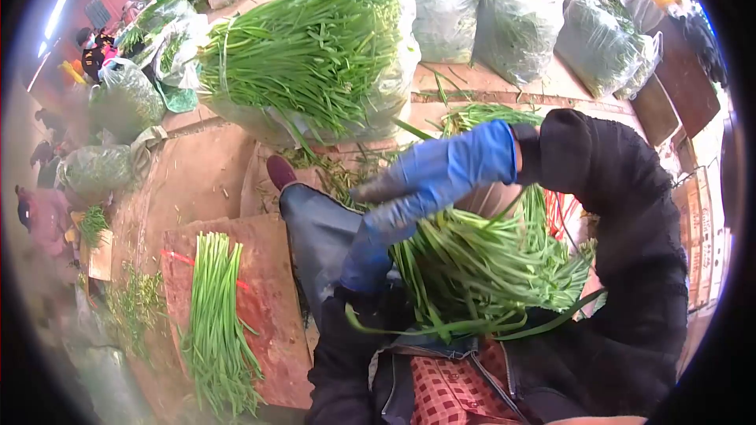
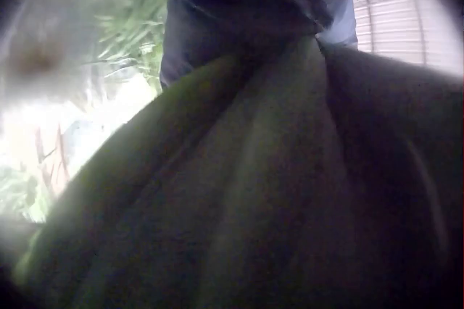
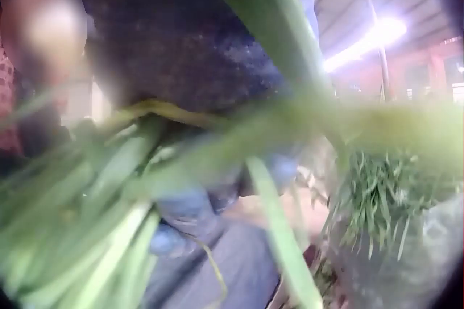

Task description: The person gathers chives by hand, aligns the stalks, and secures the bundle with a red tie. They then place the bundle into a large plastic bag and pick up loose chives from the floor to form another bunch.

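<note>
Both hands wear blue gloves and overlap above the lap in the head view. My left hand (image 1: 370,256) grips a bunch of long, flat-leaved greens (image 1: 488,267) that fans out to the right across the lap. Some of its fingers are hidden by the leaves. From the right, my right hand (image 1: 445,165) reaches over the bunch with its fingers stretched toward the left hand; their tips look grey and soiled. Blurred leaves (image 3: 87,207) cross close in front of the right wrist camera, with blue fingers (image 3: 185,215) beside them. Dark leaves (image 2: 239,200) fill most of the left wrist view.
Left of the knee, a reddish board (image 1: 272,307) bears a neat bundle of long green stalks (image 1: 213,323) over a red tie. A large tied bundle of greens (image 1: 315,55) stands ahead. Filled clear plastic bags (image 1: 520,31) line the back. Loose trimmings (image 1: 134,307) litter the floor.
</note>
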Tool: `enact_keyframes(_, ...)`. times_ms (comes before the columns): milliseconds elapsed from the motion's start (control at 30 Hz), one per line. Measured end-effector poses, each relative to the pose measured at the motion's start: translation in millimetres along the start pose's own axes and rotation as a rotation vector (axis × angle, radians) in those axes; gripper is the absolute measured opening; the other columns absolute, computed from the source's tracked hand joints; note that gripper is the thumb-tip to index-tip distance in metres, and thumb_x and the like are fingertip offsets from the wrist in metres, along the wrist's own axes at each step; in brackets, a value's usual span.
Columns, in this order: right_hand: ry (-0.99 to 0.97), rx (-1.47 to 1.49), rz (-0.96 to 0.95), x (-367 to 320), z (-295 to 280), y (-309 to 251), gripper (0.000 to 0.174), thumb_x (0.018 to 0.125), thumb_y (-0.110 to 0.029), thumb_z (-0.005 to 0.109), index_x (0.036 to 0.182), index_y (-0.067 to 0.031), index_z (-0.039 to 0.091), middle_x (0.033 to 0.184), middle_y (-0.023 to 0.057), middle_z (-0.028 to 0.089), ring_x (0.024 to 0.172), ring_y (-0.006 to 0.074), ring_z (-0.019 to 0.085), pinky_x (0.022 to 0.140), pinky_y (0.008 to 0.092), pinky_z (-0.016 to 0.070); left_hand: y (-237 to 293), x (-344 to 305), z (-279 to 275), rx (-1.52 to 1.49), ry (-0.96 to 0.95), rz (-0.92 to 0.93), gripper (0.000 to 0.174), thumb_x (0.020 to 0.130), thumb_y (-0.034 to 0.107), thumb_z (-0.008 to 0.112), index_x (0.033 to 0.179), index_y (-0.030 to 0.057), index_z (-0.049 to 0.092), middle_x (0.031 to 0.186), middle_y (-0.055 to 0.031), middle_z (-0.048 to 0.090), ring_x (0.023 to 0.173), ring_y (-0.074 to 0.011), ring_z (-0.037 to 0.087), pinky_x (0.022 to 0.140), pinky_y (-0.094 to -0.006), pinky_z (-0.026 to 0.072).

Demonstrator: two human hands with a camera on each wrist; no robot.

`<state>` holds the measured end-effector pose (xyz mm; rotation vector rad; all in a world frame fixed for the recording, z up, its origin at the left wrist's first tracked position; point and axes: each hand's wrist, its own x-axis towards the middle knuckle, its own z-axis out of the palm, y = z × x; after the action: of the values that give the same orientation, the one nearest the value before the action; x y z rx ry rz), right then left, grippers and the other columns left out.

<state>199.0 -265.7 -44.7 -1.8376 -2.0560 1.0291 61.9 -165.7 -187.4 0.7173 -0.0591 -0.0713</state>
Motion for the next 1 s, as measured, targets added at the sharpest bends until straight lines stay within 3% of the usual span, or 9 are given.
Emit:
enact_keyframes(200,0.568,0.586,0.074,-47,-13,23,0.068,0.090,-0.034,0.060,0.142,-0.0035,0.028,0.141,0.0173,0.039,0.133,0.0245,0.033,0.107,0.0366,0.0317,18,3,27,-0.235,0.128,0.055,0.052,0.079,0.006,0.065,0.127,-0.0006,0.048,0.110,-0.0136,0.061,0.101,-0.0215,0.061,0.092,-0.0367,0.0500)
enact_keyframes(367,0.326,1.014,0.280,-78,90,54,0.108,0.076,-0.009,0.076,0.148,-0.0143,-0.005,0.149,0.0168,0.022,0.137,0.0208,0.016,0.110,0.0367,0.0239,9,8,11,-0.223,0.304,-0.058,0.053,0.083,0.011,0.060,0.132,0.0003,0.043,0.119,-0.0157,0.056,0.105,-0.0258,0.059,0.093,-0.0387,0.0485)
enact_keyframes(400,0.337,0.739,0.217,-69,98,37,0.115,0.076,-0.004,0.075,0.145,-0.0144,-0.016,0.144,0.0159,0.031,0.130,0.0188,0.031,0.105,0.0343,0.0337,12,13,22,-0.253,0.296,-0.005,0.052,0.083,0.012,0.060,0.131,0.0003,0.044,0.118,-0.0150,0.057,0.105,-0.0257,0.059,0.093,-0.0382,0.0481)
enact_keyframes(467,0.309,1.412,0.207,-60,97,-3,0.126,0.072,-0.017,0.081,0.141,-0.0083,-0.025,0.131,0.0125,0.046,0.112,0.0146,0.046,0.095,0.0260,0.0409,9,21,24,-0.159,0.316,0.001,0.049,0.083,0.012,0.060,0.128,-0.0002,0.046,0.117,-0.0134,0.057,0.104,-0.0248,0.059,0.091,-0.0369,0.0489)
enact_keyframes(533,0.374,1.165,0.249,-47,118,2,0.118,0.075,-0.004,0.076,0.145,-0.0141,-0.018,0.130,0.0088,0.047,0.109,0.0117,0.049,0.087,0.0274,0.0482,7,27,35,-0.113,0.494,0.070,0.045,0.083,0.012,0.060,0.125,0.0007,0.049,0.113,-0.0126,0.059,0.098,-0.0238,0.061,0.086,-0.0363,0.0502)
enact_keyframes(667,0.643,1.052,0.184,-24,156,22,0.116,0.072,-0.011,0.079,0.147,-0.0115,-0.010,0.123,0.0067,0.052,0.107,0.0130,0.049,0.092,0.0287,0.0433,2,42,47,0.008,0.614,0.176,0.034,0.084,0.016,0.062,0.114,0.0033,0.054,0.100,-0.0068,0.062,0.086,-0.0176,0.063,0.077,-0.0313,0.0523)
enact_keyframes(767,0.822,1.300,0.084,-19,151,24,0.078,0.071,-0.004,0.074,0.138,-0.0068,0.034,0.120,0.0038,0.055,0.106,0.0122,0.049,0.092,0.0297,0.0432,11,48,44,0.096,0.558,0.135,0.033,0.086,0.022,0.063,0.113,0.0060,0.054,0.101,-0.0043,0.061,0.088,-0.0149,0.062,0.076,-0.0294,0.0520)
enact_keyframes(900,0.801,1.294,-0.063,-25,126,36,0.066,0.071,-0.001,0.072,0.131,-0.0071,0.044,0.116,0.0031,0.057,0.102,0.0106,0.051,0.086,0.0294,0.0463,24,41,53,0.197,0.407,0.201,0.050,0.088,0.028,0.062,0.128,0.0048,0.043,0.115,-0.0061,0.055,0.102,-0.0179,0.057,0.088,-0.0333,0.0476)
enact_keyframes(1000,0.739,1.240,0.117,-33,99,29,0.079,0.071,0.000,0.072,0.139,-0.0081,0.034,0.114,0.0030,0.058,0.105,0.0133,0.052,0.091,0.0297,0.0440,22,31,63,0.365,0.395,0.372,0.058,0.087,0.024,0.063,0.134,0.0030,0.037,0.120,-0.0083,0.053,0.110,-0.0197,0.053,0.098,-0.0367,0.0405)
